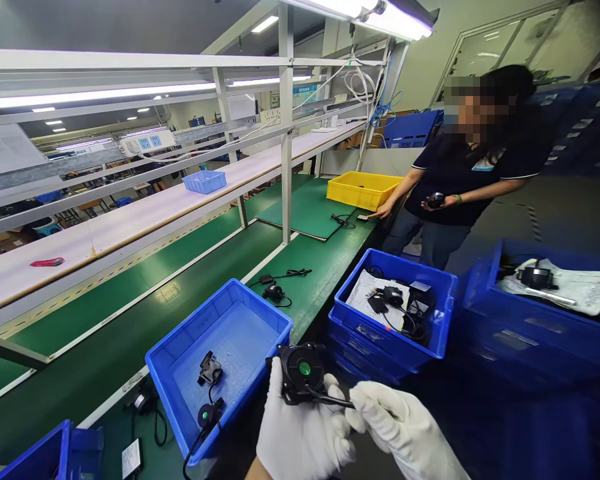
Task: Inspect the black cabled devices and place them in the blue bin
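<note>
Left hand [300,433] fingers clamped on black unit [303,370], right hand [400,423] pinching its cable [330,399] just right of fingertips; two units already in bin [190,360], more wait in crate [430,320].

A single head-worn view looks forward and down along the green desk [325,280]. The gloved hands sit close at six o'clock, a blue bin [230,347] near at seven, and a co-worker farther off at one o'clock.

White-gloved hands [300,433], black part [301,371] with green dot, blue bin [260,313].
</note>
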`<state>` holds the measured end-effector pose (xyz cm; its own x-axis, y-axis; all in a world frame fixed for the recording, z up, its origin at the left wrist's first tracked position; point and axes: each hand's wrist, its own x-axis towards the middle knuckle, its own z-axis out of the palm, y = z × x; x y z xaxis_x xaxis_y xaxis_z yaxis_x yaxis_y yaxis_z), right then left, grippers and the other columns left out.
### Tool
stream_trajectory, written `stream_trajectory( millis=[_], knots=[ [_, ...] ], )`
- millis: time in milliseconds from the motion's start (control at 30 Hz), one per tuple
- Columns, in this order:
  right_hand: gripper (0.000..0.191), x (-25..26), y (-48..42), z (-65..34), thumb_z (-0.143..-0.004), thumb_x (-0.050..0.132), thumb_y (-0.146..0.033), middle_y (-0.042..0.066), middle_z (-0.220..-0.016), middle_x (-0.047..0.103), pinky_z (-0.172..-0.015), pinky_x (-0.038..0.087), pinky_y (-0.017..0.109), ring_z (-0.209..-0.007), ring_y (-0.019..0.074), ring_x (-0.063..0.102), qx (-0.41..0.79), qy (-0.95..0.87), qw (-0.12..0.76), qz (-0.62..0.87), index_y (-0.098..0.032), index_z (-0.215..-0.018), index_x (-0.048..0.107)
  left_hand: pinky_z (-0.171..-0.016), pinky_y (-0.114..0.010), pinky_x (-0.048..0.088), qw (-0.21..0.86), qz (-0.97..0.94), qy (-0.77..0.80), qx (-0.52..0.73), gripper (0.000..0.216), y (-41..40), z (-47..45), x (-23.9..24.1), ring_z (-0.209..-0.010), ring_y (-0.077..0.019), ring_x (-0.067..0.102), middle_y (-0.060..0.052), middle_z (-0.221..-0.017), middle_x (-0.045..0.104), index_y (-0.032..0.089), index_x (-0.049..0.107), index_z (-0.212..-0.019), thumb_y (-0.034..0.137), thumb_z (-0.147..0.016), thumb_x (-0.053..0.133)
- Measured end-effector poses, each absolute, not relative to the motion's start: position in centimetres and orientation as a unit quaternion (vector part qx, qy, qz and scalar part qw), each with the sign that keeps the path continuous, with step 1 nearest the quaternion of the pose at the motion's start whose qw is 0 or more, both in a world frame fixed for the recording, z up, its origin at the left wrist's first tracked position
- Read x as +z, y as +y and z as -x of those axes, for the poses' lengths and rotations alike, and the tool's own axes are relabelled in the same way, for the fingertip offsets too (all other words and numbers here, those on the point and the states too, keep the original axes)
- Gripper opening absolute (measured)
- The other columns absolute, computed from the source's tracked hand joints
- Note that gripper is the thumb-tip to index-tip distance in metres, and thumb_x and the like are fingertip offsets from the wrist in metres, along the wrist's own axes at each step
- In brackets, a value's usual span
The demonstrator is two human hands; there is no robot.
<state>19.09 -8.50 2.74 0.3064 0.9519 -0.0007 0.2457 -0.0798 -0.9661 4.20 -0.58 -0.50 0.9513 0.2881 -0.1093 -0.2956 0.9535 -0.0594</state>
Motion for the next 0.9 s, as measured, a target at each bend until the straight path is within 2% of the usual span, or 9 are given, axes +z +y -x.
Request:
stream_trajectory(
  millis=[167, 367, 600, 733, 900],
  knots=[
    [0.069, 2.72, -8.58, -18.91, -0.092, 0.048, -0.079, 0.0, -0.052, 0.053, -0.049, 0.045, 0.022, -0.046, 0.0101, 0.042, 0.346, -0.468, 0.497, 0.643, -0.02, -0.056, 0.056, -0.075, -0.032, 0.043, 0.987, 0.04, 0.058, 0.147, 0.08, -0.74, -4.07, -0.41, -0.085, -0.0224, 0.072, -0.008, -0.102, 0.074, 0.007, 0.061, -0.116, 0.081, -0.089, 0.049],
    [0.062, 2.08, -8.9, -19.35, -0.096, 0.051, -0.069, 0.001, -0.057, 0.06, -0.049, 0.046, 0.021, -0.048, 0.0108, 0.047, 0.344, -0.479, 0.504, 0.631, -0.02, -0.059, 0.058, -0.077, -0.032, 0.041, 0.986, 0.042, 0.058, 0.152, 0.078, -1.18, -4.14, -0.68, -0.083, -0.0203, 0.069, -0.008, -0.102, 0.074, 0.007, 0.062, -0.116, 0.08, -0.091, 0.048],
    [0.063, 2.29, -9.02, -19.37, -0.096, 0.052, -0.068, 0.001, -0.053, 0.058, -0.042, 0.041, 0.019, -0.046, 0.0101, 0.046, 0.329, -0.486, 0.519, 0.621, -0.02, -0.057, 0.06, -0.077, -0.033, 0.038, 0.984, 0.035, 0.067, 0.161, 0.074, -1.37, -4.2, -0.41, -0.08, -0.0203, 0.068, -0.008, -0.099, 0.074, 0.006, 0.063, -0.117, 0.075, -0.094, 0.048],
    [0.062, 2.58, -9.17, -19.31, -0.097, 0.051, -0.068, 0.002, -0.055, 0.058, -0.041, 0.039, 0.019, -0.048, 0.0103, 0.048, 0.356, -0.486, 0.513, 0.611, -0.02, -0.058, 0.06, -0.076, -0.033, 0.037, 0.985, 0.039, 0.068, 0.153, 0.077, -1.29, -4.19, -0.09, -0.088, -0.023, 0.069, -0.01, -0.098, 0.074, 0.007, 0.065, -0.115, 0.078, -0.094, 0.043],
    [0.065, 2.42, -9.24, -19.26, -0.094, 0.052, -0.072, 0.001, -0.054, 0.05, -0.039, 0.033, 0.02, -0.048, 0.0104, 0.043, 0.36, -0.486, 0.5, 0.619, -0.019, -0.056, 0.057, -0.077, -0.032, 0.038, 0.986, 0.024, 0.07, 0.149, 0.078, -1.13, -4.17, 0.03, -0.093, -0.0264, 0.069, -0.012, -0.094, 0.075, 0.007, 0.066, -0.115, 0.079, -0.093, 0.043]
  ],
)
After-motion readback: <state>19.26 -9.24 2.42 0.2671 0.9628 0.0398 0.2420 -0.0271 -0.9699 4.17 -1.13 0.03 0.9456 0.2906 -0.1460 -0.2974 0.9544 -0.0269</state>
